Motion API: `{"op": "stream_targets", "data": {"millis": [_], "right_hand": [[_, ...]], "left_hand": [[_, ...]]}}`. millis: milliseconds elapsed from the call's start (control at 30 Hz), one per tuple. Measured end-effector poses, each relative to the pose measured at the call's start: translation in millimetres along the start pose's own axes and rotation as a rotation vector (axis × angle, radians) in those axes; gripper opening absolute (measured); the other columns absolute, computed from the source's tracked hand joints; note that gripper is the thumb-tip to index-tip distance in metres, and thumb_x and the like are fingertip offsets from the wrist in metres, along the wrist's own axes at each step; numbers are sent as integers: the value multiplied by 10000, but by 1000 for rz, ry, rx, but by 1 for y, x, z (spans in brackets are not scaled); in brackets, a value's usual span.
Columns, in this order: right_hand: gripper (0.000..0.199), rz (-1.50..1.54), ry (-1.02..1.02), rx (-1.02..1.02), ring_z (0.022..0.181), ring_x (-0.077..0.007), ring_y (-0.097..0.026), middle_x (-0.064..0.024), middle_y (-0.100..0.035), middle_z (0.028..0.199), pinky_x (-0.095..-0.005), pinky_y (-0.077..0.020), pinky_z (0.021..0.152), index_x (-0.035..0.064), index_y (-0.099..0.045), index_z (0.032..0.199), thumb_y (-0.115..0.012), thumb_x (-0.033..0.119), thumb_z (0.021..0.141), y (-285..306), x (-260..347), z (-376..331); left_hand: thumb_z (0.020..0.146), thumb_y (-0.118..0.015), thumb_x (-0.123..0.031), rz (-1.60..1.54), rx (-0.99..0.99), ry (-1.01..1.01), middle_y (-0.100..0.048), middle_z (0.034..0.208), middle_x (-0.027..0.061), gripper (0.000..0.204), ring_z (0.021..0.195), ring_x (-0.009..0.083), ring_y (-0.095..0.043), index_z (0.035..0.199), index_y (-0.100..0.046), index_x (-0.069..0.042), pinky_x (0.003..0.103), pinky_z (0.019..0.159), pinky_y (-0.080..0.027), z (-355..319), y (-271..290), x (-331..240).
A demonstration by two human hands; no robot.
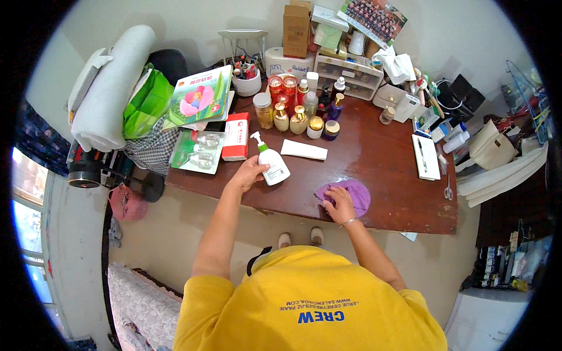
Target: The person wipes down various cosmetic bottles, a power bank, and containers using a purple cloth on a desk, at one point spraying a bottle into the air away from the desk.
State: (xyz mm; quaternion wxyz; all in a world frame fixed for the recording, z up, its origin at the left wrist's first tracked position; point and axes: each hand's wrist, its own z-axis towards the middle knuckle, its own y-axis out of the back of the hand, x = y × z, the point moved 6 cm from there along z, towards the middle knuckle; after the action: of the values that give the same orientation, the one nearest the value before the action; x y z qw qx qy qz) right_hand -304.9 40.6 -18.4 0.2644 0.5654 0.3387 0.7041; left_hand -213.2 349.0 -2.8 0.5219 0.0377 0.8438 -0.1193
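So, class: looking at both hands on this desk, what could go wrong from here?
The left hand holds the white pump bottle tilted near the desk's front edge; it might slip off. The right hand presses a purple cloth on a wet-looking patch; a wider sweep could topple the small bottles behind.

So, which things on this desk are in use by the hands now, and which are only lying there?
In use:
- left hand holding the white pump bottle
- right hand pressing the purple cloth on the wooden desk

Lying about:
- white tube
- red and white box
- gold-capped bottles
- white notebook
- scissors
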Motion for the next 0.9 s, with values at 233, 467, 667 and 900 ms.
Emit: {"op": "stream_targets", "data": {"millis": [233,467,667,900], "right_hand": [[370,-48,33,-9,1239,-373,-420,-142,-535,1276,-466,-293,1062,84,-624,1102,-676,233,768,-3,0,-4],[399,-83,46,-6,1250,-371,-403,-145,-504,1301,-477,-262,1080,85,-602,1137,-669,218,766,-1,8,-8],[403,-89,56,4,1252,-376,-396,-149,-496,1308,-486,-250,1085,85,-601,1139,-669,213,763,0,9,-9],[409,-91,59,-1,1256,-376,-393,-148,-497,1310,-489,-247,1087,87,-602,1142,-671,209,758,1,9,-10]], "left_hand": [[862,-636,-143,-24,38,23,-608,1087,22,377,991,138,-600,1211,-507,-83,312,852,-502,-8,-11,-9],[858,-647,-181,-85,53,0,-586,1134,13,424,1030,162,-575,1244,-483,-116,360,868,-474,-10,-13,-10],[861,-646,-164,-105,51,5,-587,1136,20,413,1050,162,-581,1233,-481,-94,366,904,-487,-7,-10,-6],[859,-646,-164,-114,52,-4,-588,1130,46,424,1029,174,-597,1231,-470,-60,364,880,-506,-8,-14,-4]]}}
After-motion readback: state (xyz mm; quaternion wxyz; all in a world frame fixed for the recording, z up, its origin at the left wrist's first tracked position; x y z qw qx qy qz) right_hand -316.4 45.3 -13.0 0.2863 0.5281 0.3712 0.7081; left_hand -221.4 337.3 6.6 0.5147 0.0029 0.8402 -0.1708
